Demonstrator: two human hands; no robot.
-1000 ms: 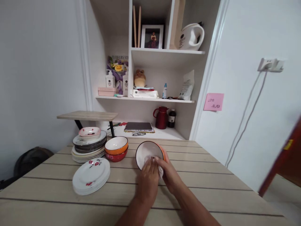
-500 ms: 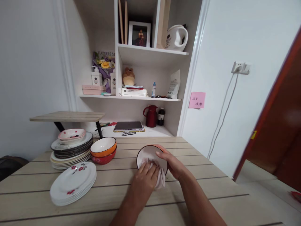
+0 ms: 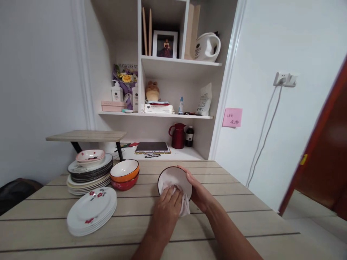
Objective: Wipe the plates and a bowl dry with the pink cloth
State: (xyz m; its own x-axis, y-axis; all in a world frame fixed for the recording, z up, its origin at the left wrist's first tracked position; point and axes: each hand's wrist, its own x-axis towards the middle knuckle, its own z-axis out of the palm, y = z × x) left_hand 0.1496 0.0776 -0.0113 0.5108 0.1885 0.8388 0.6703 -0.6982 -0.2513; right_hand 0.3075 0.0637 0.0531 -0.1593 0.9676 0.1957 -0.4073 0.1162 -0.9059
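Observation:
A white bowl with a dark rim (image 3: pixel 168 176) is tilted toward me above the table. My right hand (image 3: pixel 197 191) grips it by its right side, fingers behind the wall, out of sight. Inside the bowl, my left hand (image 3: pixel 170 203) presses a pale pink cloth (image 3: pixel 185 207) against the surface, and part of the cloth hangs over the near rim. To the left, an orange bowl (image 3: pixel 124 174) sits in a red bowl (image 3: pixel 126 185). Nearer me lies a stack of white plates with red flowers (image 3: pixel 90 211).
Behind the flowered plates stands a taller stack of plates (image 3: pixel 89 173) topped by a pink-rimmed bowl (image 3: pixel 90 156). A small raised stand (image 3: pixel 86 135) is at the back left. On the rear ledge are a laptop (image 3: pixel 151 146), glasses (image 3: pixel 152 155) and a red jug (image 3: pixel 178 136).
The view has shifted a little, so the room appears further right. The right thumb has moved from inside the bowl to its rim. The left hand stays in the bowl with the cloth.

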